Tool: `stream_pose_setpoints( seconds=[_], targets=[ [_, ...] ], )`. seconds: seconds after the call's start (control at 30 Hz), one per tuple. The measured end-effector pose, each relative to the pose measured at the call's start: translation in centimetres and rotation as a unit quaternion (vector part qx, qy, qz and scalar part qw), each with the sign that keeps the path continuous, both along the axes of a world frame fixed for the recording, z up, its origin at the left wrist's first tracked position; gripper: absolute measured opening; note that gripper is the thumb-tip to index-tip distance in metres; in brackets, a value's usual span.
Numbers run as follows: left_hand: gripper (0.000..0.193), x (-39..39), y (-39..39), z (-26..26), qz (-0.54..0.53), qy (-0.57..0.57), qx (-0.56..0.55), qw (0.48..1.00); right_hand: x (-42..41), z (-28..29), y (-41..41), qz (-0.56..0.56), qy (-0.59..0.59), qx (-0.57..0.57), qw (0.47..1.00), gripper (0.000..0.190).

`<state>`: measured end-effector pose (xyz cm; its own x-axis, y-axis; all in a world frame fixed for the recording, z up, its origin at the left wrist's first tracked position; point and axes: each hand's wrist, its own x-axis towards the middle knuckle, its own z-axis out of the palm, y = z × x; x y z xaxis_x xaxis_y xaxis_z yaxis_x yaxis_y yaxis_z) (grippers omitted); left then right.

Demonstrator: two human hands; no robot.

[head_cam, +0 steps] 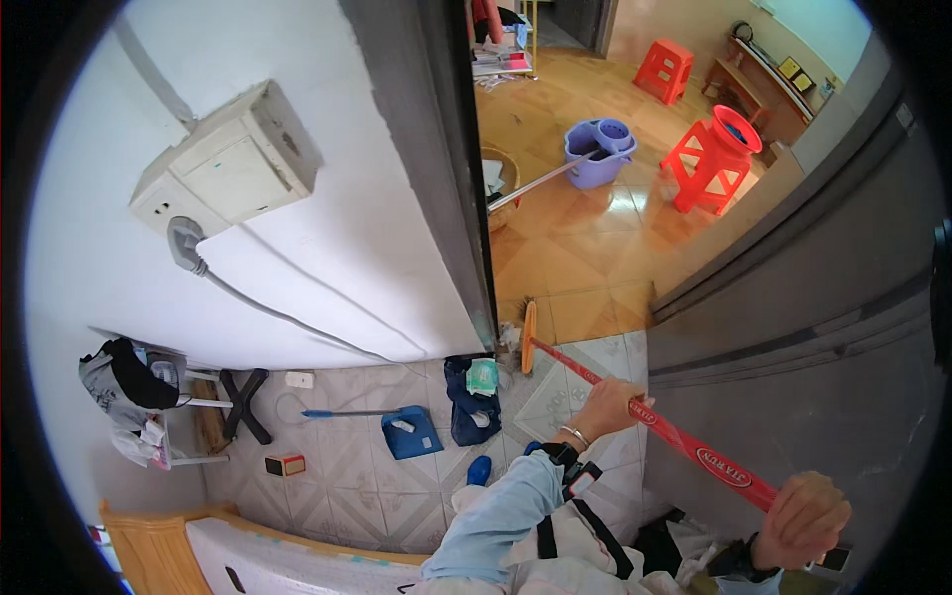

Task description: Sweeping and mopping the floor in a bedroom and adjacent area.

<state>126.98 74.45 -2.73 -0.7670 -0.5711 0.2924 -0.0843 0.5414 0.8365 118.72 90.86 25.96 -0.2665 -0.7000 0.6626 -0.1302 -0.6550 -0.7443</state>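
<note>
A broom with a red handle (688,448) slants across the lower right. My left hand (608,407) is closed around the middle of the handle. Near its upper end, my right hand (809,513) grips the same handle. The orange broom head (529,337) stands on the floor at the doorway, beside the door frame, with dark bristles towards the frame. Some light-coloured debris (510,336) lies against the bristles. Left of my feet, a blue dustpan (413,433) rests on grey tiles, and a dark blue bag (474,416) lies between it and the broom.
A dark door (803,416) stands at the right. Past the doorway are a purple mop bucket (595,167) and red plastic stools (664,73). A small box (285,465) lies on the floor at left, above a wooden bed frame (152,547). A plugged cable (297,320) hangs along the wall.
</note>
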Motion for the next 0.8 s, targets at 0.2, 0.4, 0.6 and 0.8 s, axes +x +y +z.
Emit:
stream_pose_setpoints(
  seconds=[0.2, 0.4, 0.6, 0.8],
  targets=[
    [0.037, -1.0, 2.1, 3.7, -0.020, 0.034, 0.042, 0.998, -1.7, 1.7, 1.8, -0.065, -0.037, -0.036, 0.997, 0.023],
    [0.044, 0.9, 3.0, 2.1, 0.006, -0.018, 0.150, 0.988, -2.5, 0.7, -3.6, -0.065, 0.020, 0.033, 0.997, 0.042],
    [0.063, 15.6, 2.2, -3.8, 0.154, -0.130, 0.131, 0.971, -1.7, -3.4, -15.1, -0.079, 0.101, 0.069, 0.989, 0.038],
    [0.034, 39.0, 13.5, -8.6, 0.552, -0.214, 0.249, 0.766, -0.1, -13.4, -23.1, -0.049, 0.073, 0.246, 0.965, 0.023]
  ],
)
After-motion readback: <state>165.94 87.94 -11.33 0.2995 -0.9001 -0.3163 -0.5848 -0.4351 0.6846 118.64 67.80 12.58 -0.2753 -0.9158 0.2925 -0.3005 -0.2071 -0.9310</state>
